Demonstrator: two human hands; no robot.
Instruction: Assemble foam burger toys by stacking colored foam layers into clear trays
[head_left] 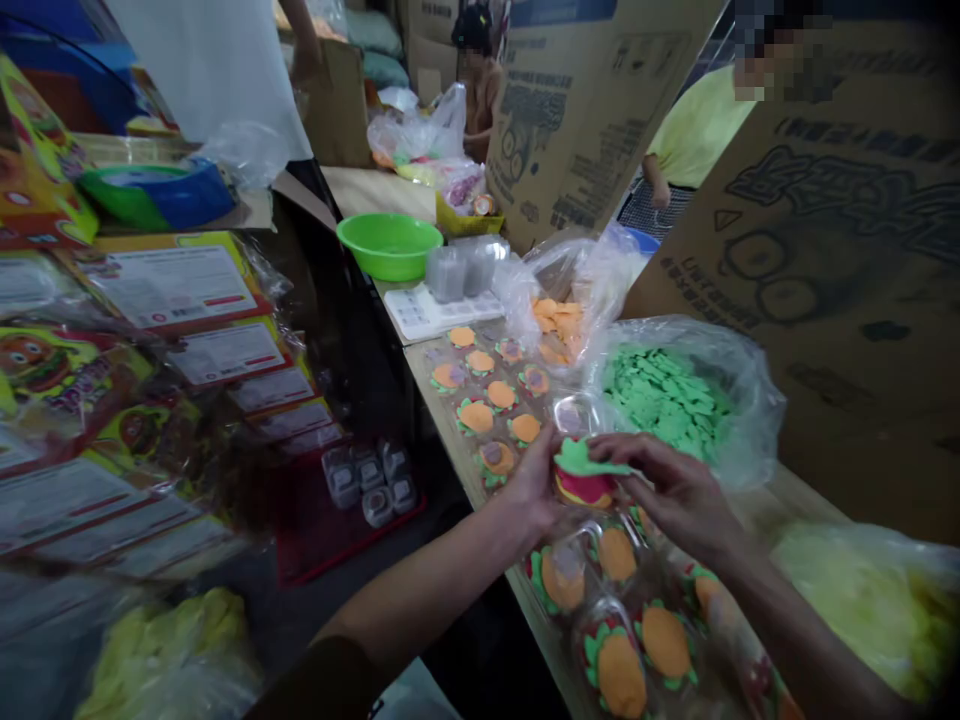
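My left hand (537,478) is closed around the side of a small layered toy burger (586,490), with red and yellow layers showing. On top of it lies a green lettuce-shaped piece (585,457), whose right edge is pinched between the fingers of my right hand (679,488). Below my hands, several burgers with orange tops (664,640) sit in clear plastic cups on the table. More orange-topped burgers (501,395) stand in rows beyond my left hand. Just past my right hand is a clear bag of green lettuce pieces (664,400).
Behind the rows are a bag of orange pieces (559,320), stacked clear containers (465,265) and a green basin (390,245). Large cardboard boxes (847,300) line the right side. Packaged boxes (180,285) are stacked at left, near a red tray (315,545). Other people are in the background.
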